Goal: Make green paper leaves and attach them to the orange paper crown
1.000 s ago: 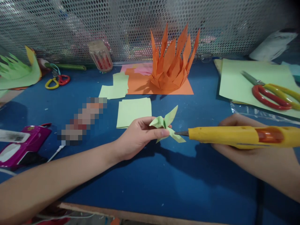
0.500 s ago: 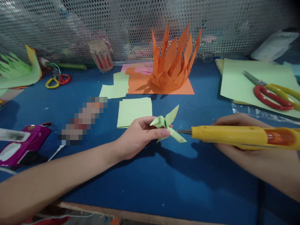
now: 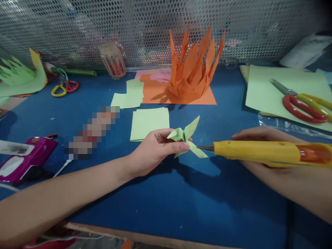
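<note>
My left hand [image 3: 158, 152] pinches a folded pale-green paper shape [image 3: 193, 128] with several pointed, petal-like arms, thumb on top. Coming in from the right, my right hand [image 3: 275, 173] is wrapped around a yellow glue gun [image 3: 256, 150] with an orange see-through part; most of its fingers are behind the tool. The thin metal nozzle points left and its tip is at the lower right arm of the paper; I cannot tell whether it touches. Just behind my left hand lies a stack of pale-green paper squares [image 3: 150, 122].
An orange folded-paper flower [image 3: 192, 77] stands on orange paper [image 3: 153, 93] at the back. Red-and-yellow scissors [image 3: 304, 109] rest on green sheets [image 3: 261, 86] at right. At left are a purple device [image 3: 38, 155], smaller scissors [image 3: 64, 88] and a jar [image 3: 112, 60]. A perforated metal panel [image 3: 145, 27] stands behind.
The whole view has shifted very slightly. Both hands, the paper shape and the glue gun keep nearly the same positions to one another.
</note>
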Demonstrator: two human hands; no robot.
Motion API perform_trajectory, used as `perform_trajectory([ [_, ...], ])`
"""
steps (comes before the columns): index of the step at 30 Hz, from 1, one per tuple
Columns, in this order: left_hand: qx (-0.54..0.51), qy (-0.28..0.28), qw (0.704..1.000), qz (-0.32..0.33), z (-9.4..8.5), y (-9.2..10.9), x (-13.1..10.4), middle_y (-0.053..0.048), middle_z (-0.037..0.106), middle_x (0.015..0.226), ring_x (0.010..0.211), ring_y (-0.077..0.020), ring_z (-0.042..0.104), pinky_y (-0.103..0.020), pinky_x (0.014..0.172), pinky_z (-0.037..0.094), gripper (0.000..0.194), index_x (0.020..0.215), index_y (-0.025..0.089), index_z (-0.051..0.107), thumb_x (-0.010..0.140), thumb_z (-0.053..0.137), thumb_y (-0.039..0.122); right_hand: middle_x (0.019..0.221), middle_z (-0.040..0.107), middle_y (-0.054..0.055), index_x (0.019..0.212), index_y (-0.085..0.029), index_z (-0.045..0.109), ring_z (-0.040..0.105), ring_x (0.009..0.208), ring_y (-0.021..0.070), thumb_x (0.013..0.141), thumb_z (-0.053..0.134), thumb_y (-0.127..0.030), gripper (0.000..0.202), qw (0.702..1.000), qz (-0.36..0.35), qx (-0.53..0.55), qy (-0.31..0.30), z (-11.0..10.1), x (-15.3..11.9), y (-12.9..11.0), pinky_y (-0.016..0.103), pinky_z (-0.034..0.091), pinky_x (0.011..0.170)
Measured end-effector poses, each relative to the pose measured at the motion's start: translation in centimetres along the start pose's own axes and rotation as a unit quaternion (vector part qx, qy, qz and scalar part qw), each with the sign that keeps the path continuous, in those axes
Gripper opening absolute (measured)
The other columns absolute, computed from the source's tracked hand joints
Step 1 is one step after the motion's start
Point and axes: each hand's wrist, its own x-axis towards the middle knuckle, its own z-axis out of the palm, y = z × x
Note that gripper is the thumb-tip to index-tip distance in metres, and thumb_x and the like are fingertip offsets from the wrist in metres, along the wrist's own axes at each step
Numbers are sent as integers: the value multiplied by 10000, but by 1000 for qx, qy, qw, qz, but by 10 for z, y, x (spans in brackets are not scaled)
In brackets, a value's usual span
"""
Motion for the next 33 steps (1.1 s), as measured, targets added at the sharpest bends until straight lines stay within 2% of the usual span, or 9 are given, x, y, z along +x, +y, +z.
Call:
perform_trajectory([
  [10,1,5,1000,1,0,0,0,4,717,812,798,-115,618,-300,886,438,194,759,149,754,636,898,189,797,727,-25,948,-292,625,682,604,143,802,650,-337,155,999,-26,-23,3,-2,3,-1,204,538,487],
  [18,6,5,1000,1,0,0,0,7,712,813,809,-115,616,-307,906,438,191,756,159,752,635,895,200,761,727,0,913,-278,627,678,571,180,783,643,-397,177,1000,-5,-31,5,-2,2,1,244,514,417],
  [25,8,4,1000,5,-1,-1,0,7,717,821,805,-108,624,-289,884,450,194,768,165,754,640,895,205,730,722,-4,911,-265,626,662,520,168,780,637,-402,190,999,10,-32,-16,-2,1,3,245,523,425],
  [33,-19,2,1000,-8,0,1,0,24,722,818,811,-83,641,-238,859,469,185,788,157,751,660,884,167,755,736,-16,940,-285,613,684,554,166,805,622,-367,158,998,-24,-53,-9,-3,-1,5,226,521,431],
])
